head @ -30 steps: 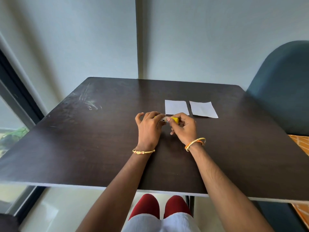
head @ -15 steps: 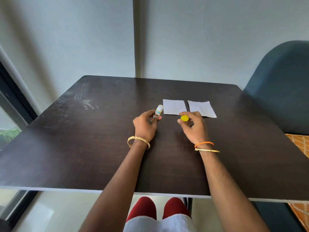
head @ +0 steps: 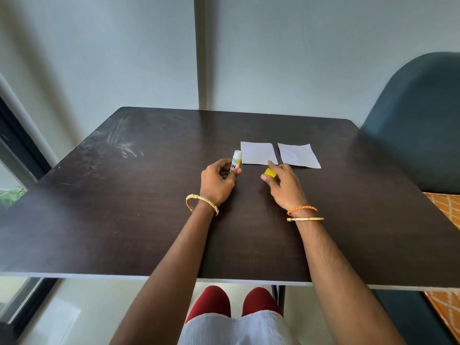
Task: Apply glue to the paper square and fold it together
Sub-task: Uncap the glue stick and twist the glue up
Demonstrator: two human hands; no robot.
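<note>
Two white paper squares lie side by side on the dark table (head: pixel 124 220): the left square (head: pixel 257 153) and the right square (head: pixel 297 155). My left hand (head: pixel 219 181) grips a small white glue stick (head: pixel 236 161), upright and uncapped, just left of the left square. My right hand (head: pixel 282 185) pinches the yellow cap (head: pixel 269 173) between thumb and fingers, just below the near edge of the left square. The two hands are apart.
A dark blue chair back (head: pixel 418 125) stands at the table's right. A wall rises behind the far table edge, and a window frame (head: pixel 17 135) runs along the left. My knees show under the near edge.
The hands were together on the capped glue stick; they pulled apart, the cap coming off in my right hand. Since then the right hand has shifted slightly toward the paper.
</note>
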